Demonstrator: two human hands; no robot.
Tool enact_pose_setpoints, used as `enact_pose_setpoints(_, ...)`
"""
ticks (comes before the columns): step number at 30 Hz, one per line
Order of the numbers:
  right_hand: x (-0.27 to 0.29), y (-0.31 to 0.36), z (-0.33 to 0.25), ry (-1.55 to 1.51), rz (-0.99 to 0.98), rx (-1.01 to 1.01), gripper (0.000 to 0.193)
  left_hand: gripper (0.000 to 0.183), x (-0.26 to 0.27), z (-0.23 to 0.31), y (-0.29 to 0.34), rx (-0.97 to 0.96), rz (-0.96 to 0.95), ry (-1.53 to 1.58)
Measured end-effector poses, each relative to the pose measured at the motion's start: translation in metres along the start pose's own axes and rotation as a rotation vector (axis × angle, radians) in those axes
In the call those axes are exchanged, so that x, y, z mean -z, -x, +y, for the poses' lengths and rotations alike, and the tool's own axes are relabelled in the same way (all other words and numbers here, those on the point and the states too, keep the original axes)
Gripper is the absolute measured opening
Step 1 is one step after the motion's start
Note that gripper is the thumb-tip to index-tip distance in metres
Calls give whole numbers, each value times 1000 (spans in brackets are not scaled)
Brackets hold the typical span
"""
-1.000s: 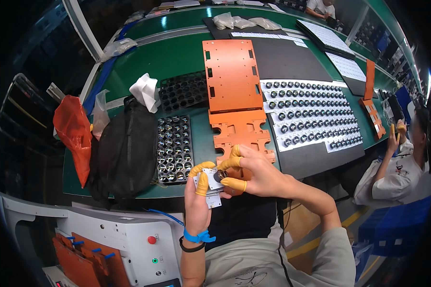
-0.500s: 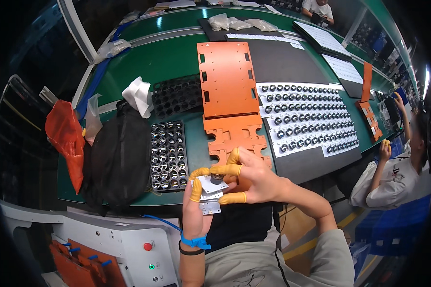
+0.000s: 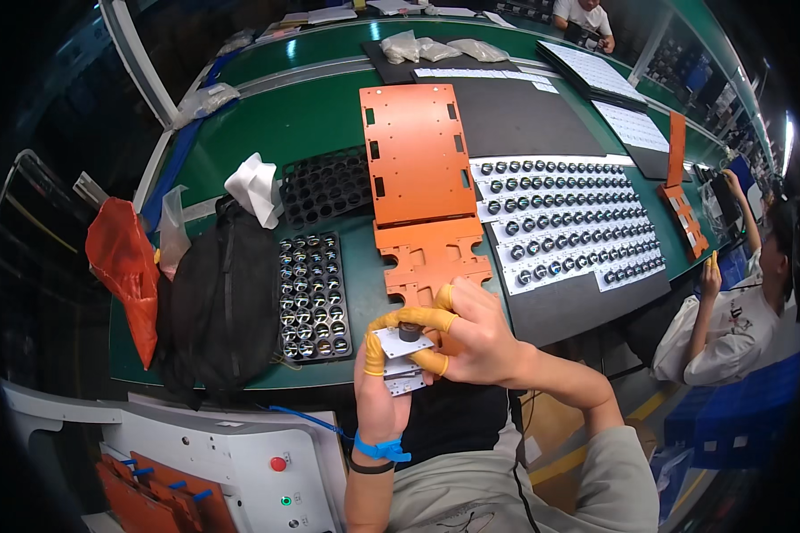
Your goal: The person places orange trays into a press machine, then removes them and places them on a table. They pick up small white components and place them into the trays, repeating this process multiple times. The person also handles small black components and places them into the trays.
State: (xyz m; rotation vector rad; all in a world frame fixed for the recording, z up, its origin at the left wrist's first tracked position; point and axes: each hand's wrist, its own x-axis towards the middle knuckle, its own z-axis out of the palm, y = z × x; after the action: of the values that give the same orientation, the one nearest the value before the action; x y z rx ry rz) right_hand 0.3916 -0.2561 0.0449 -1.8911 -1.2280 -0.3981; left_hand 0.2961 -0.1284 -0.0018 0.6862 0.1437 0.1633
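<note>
My left hand (image 3: 384,391), with yellow finger cots and a blue wrist strap, holds several small white circuit boards (image 3: 402,343) in a loose stack. A round black lens holder (image 3: 409,332) sits on the top board. My right hand (image 3: 487,342), also in yellow finger cots, closes on the boards from the right, its fingertips at the board edge and beside the lens holder. Its fingers partly hide the boards. Just beyond my hands lies the cut-out base (image 3: 436,258) of an orange fixture, its flat orange lid (image 3: 418,155) raised behind it.
Left of the fixture are a black tray of shiny round lenses (image 3: 316,302), a black tray with round pockets (image 3: 327,185) and a black bag (image 3: 227,302). White board panels with rows of black lens holders (image 3: 578,218) lie right. A co-worker (image 3: 724,329) sits far right.
Both hands have shifted slightly right with the boards. My right fingers have curled closer, and the right thumb has moved up along the board edges. The camera view has shifted slightly.
</note>
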Motion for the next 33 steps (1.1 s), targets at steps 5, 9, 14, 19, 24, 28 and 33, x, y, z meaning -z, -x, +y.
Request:
enact_pose_setpoints(5,1,6,-2,38,20,33,44,50,1,0,1,32,-2,24)
enact_pose_setpoints(9,5,7,7,-32,27,81,44,46,5,0,4,128,-67,126)
enact_pose_setpoints(14,14,11,10,-65,157,-27,34,38,2,-9,4,156,20,30)
enact_pose_setpoints(19,46,-8,54,76,113,-388,19,35,7,-12,2,131,103,111)
enact_pose_setpoints(24,69,-12,104,239,-304,-860,45,31,7,-7,-2,108,102,124)
enact_pose_setpoints(28,61,-4,122,205,-423,-941,49,26,12,-10,-3,96,62,172)
enact_pose_setpoints(33,57,1,140,129,-543,-984,52,27,17,-12,-2,116,36,215)
